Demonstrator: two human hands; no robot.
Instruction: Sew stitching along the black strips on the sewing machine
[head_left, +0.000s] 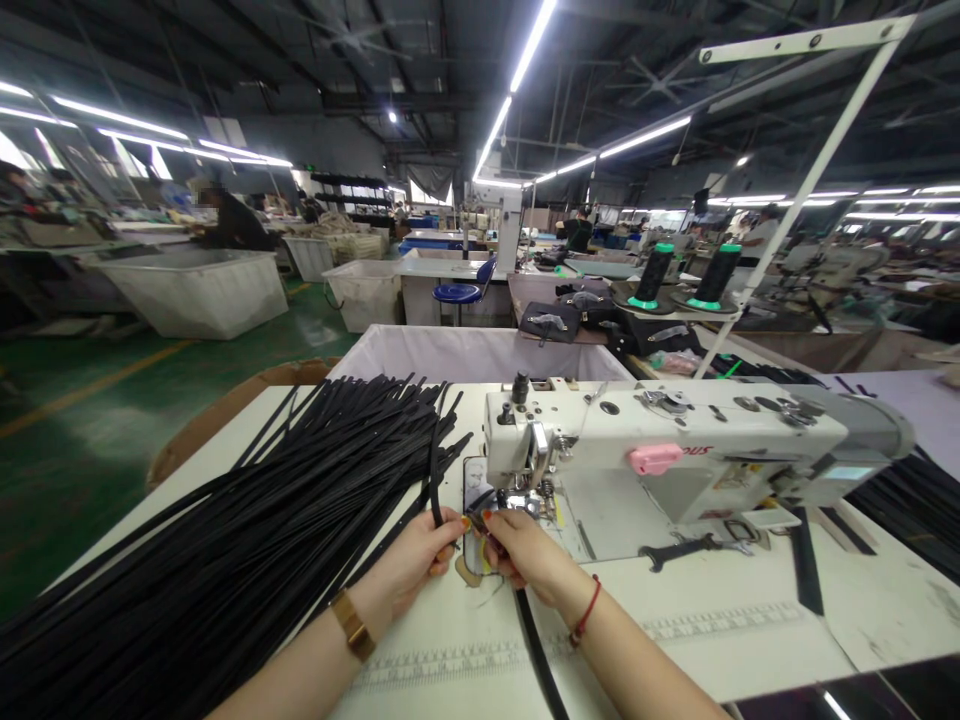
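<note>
My left hand [421, 553] pinches a narrow black strap [435, 470], which rises from the fingers toward the pile. Close beside it, my right hand [525, 548] is closed around a black strap whose tail [537, 650] runs down over the front of the table. The fingertips of both hands nearly meet, just in front of the needle area of a white sewing machine [585, 425]. A small dark piece shows between them, too small to tell apart. To the left lies a large pile of black straps [225, 520].
A wrench [679, 550] lies on the table [675, 640] right of my hands, near a printed ruler scale [450, 660]. Two black thread cones [652, 275] stand behind the machine. A lined bin [480, 350] is beyond the table. Other people work farther off.
</note>
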